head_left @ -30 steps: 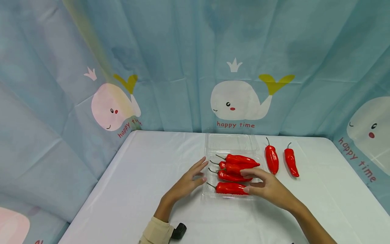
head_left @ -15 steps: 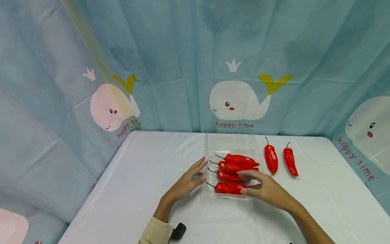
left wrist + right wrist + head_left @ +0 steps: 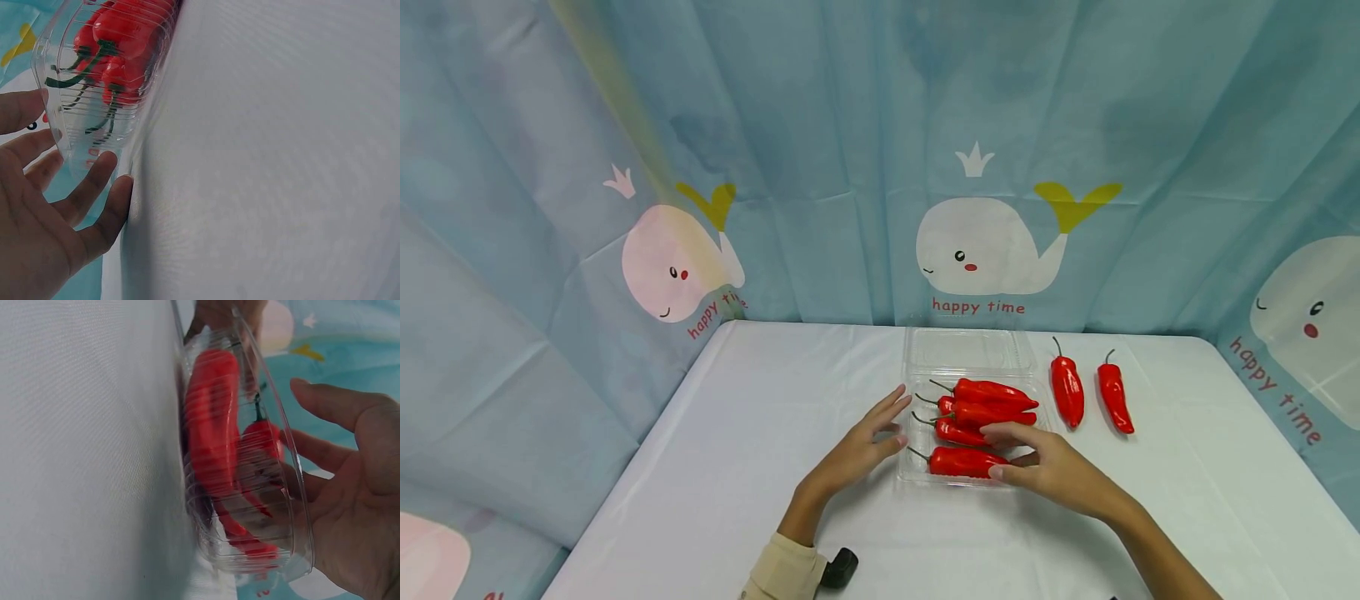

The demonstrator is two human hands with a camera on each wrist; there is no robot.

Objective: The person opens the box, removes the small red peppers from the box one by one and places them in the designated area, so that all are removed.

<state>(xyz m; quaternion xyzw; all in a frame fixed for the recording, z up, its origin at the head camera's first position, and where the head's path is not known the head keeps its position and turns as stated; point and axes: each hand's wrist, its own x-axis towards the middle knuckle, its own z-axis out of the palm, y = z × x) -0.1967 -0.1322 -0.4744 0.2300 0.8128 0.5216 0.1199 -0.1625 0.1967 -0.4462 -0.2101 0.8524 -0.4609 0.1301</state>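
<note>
Head view: red peppers in the clear box
Left hand: fingers loosely spread at its left end
Right hand: reaching in — fingers slack, gripping nothing
Box care: best nudge gently, walls unflexed

The right hand covers the tip of the front pepper — I can't tell if the thumb touches it. One pepper farther back is mostly hidden by others in the clear box. The right arm and the left sleeve run off the bottom of the head view. Down there is a dark speck — too small to name. A whale gets cut off at the right. From the left wrist, the box goes past the top edge. From the right wrist, ridged plastic makes everything inside blurry.
</note>
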